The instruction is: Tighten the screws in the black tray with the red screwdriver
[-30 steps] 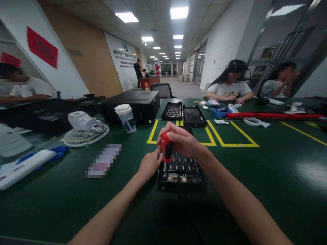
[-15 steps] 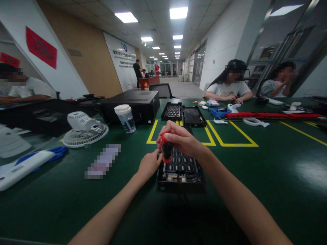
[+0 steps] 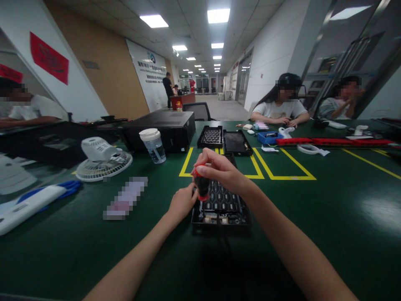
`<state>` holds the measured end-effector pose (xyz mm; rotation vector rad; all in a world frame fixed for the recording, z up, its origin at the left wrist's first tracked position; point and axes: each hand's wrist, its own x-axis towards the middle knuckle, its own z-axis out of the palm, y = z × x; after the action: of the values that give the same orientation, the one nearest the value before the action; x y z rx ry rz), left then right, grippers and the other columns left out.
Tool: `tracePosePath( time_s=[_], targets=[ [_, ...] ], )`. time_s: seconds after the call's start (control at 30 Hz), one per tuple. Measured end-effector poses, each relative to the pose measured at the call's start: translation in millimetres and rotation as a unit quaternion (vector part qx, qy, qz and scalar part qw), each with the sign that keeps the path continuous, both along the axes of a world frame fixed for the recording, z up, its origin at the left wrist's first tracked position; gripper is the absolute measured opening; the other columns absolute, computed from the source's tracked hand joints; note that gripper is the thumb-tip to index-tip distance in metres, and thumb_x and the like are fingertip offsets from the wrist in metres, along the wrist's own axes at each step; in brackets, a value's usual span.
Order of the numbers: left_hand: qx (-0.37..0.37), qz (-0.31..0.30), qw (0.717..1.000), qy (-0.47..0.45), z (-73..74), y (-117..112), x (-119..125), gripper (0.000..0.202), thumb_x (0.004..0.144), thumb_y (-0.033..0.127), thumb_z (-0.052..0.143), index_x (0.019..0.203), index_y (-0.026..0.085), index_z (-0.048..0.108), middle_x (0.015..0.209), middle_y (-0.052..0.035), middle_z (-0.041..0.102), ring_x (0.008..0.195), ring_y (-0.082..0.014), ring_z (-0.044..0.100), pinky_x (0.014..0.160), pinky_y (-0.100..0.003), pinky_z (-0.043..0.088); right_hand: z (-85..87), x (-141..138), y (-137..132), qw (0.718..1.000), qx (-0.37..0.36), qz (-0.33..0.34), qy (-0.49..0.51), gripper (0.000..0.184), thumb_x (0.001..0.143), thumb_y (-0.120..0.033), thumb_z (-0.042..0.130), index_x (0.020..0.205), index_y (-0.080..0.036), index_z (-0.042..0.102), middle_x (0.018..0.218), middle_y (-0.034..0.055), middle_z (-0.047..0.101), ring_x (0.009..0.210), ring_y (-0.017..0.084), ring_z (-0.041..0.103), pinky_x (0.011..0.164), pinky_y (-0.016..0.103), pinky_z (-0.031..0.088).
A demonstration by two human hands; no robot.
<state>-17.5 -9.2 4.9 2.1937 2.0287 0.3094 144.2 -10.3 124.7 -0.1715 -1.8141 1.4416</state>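
Partly behind right hand (image 3: 221,168) and screwdriver (image 3: 203,186), a black case (image 3: 223,201), trays (image 3: 237,143) beyond

Wall lettering (image 3: 153,70), illegibly blurred

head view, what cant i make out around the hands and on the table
Head view: the tip of the screwdriver, lost against the dark case.
Head view: part of the case's far end, behind the right hand.
Head view: where the fingertips of the left hand rest, blocked by the screwdriver and right hand.
Head view: one end of the long white device, cut by the left edge.
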Motion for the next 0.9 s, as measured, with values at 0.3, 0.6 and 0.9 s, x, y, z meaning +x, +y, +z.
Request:
tracePosePath(
  time_s=[0.3, 0.6, 0.9],
  targets=[
    [-0.013, 0.003, 1.0, 0.004, 3.5, 0, 2, 0.033, 0.087, 0.036, 0.031, 0.097, 0.018, 0.056, 0.084, -0.0073, 0.065, 0.078, -0.0197, 0.062, 0.064, -0.024, 0.041, 3.5, -1, -5, 0.997, 0.054, -0.053, -0.021, 0.019, 0.078, -0.026, 0.056, 0.072, -0.016, 0.04, 0.072, -0.0023, 0.046, 0.063, 0.006, 0.047, 0.057, 0.02, 0.037],
    [0.009, -0.008, 1.0, 0.005, -1.5, 0, 0, 0.034, 0.087, 0.038, 0.03, 0.102, 0.021, 0.055, 0.083, -0.0066, 0.065, 0.077, -0.0202, 0.061, 0.064, -0.026, 0.041, 3.8, -3, -7, 0.982, 0.105, -0.148, -0.053, 0.019, 0.077, -0.025, 0.056, 0.071, -0.017, 0.039, 0.063, -0.0059, 0.037, 0.051, 0.003, 0.034, 0.045, 0.017, 0.029],
    [-0.001, 0.0, 1.0, 0.01, -1.0, 2, 1, 0.034, 0.087, 0.038, 0.031, 0.102, 0.02, 0.056, 0.084, -0.0073, 0.065, 0.077, -0.0204, 0.062, 0.063, -0.025, 0.041, 3.7, -4, -11, 0.956, 0.166, -0.229, -0.074, 0.02, 0.077, -0.022, 0.054, 0.068, -0.018, 0.036, 0.059, -0.0069, 0.033, 0.05, 0.004, 0.031, 0.045, 0.016, 0.027]
  ],
)
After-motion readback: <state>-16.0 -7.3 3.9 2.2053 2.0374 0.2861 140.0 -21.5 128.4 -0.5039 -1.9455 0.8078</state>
